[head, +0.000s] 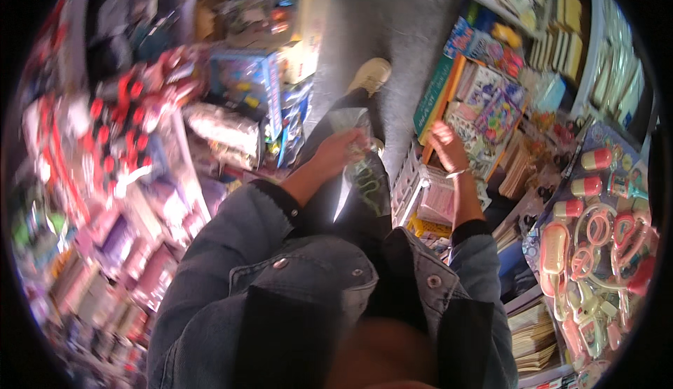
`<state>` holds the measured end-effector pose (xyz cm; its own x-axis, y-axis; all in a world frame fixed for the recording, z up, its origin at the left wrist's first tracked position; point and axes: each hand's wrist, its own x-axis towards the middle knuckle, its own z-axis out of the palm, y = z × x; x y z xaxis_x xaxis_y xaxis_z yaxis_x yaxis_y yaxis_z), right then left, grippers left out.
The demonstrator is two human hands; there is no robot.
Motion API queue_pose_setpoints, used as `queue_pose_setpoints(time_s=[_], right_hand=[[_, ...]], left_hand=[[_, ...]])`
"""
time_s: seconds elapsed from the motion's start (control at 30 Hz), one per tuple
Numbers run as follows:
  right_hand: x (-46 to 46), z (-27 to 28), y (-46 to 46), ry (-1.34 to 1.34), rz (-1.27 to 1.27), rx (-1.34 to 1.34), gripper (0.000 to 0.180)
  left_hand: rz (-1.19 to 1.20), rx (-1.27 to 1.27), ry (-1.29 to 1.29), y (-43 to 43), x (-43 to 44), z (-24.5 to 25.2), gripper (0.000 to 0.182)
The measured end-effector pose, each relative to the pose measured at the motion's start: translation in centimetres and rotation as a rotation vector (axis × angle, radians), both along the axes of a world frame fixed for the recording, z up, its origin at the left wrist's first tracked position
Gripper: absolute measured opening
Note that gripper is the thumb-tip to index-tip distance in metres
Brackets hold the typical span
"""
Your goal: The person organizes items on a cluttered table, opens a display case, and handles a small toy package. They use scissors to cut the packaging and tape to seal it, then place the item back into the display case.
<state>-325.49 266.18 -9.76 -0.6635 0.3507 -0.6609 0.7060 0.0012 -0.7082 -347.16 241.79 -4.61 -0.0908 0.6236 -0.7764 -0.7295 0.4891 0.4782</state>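
Observation:
My left hand (342,149) grips a clear plastic packet (373,178) in front of my legs. Inside it shows a wavy green item, too blurred to name exactly. My right hand (448,148) is at the near edge of an orange-edged box (455,86), with its fingers loosely bent and no object visible in them. Packs of colourful printed sheets (486,105) fill that box, just beyond the hand. A dark green board (434,94) with writing stands along the box's left side.
Toy doctor sets (589,236) in clear packaging hang at the right. Stacks of paper goods (531,331) sit below them. Blurred packaged goods (126,141) crowd the left, near a blue-framed box (247,84). A grey floor aisle (363,20) runs ahead between the shelves.

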Motion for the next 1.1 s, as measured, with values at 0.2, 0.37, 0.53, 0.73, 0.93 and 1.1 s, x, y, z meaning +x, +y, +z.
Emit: queue_pose_setpoints(time_s=[0.2,0.37,0.53,0.73,0.93,1.1], right_hand=[[-8.9,11.8,-10.7,0.012,0.294,-0.483,0.036],[-9.3,18.3,-14.1,-0.017,0.378,-0.318,0.030],[-10.2,20.8,-16.1,-0.008,0.455,-0.132,0.027],[-14.3,22.3,-17.5,0.008,0.812,-0.158,0.030],[-20.0,22.5,-21.0,-0.088,0.965,-0.149,0.029],[-24.9,22.8,-22.7,-0.138,1.106,-0.164,0.030]], left_hand=[[0.082,-0.111,0.366,-1.5,0.6,5.7,0.038],[0.344,0.159,0.595,-6.6,1.9,9.7,0.036],[0.441,0.149,0.416,-9.1,6.7,14.7,0.034],[0.510,0.013,0.640,-13.2,7.3,13.5,0.035],[1.227,0.325,-0.170,-17.0,5.0,12.5,0.028],[1.251,0.224,-0.294,-17.8,3.9,13.5,0.018]])
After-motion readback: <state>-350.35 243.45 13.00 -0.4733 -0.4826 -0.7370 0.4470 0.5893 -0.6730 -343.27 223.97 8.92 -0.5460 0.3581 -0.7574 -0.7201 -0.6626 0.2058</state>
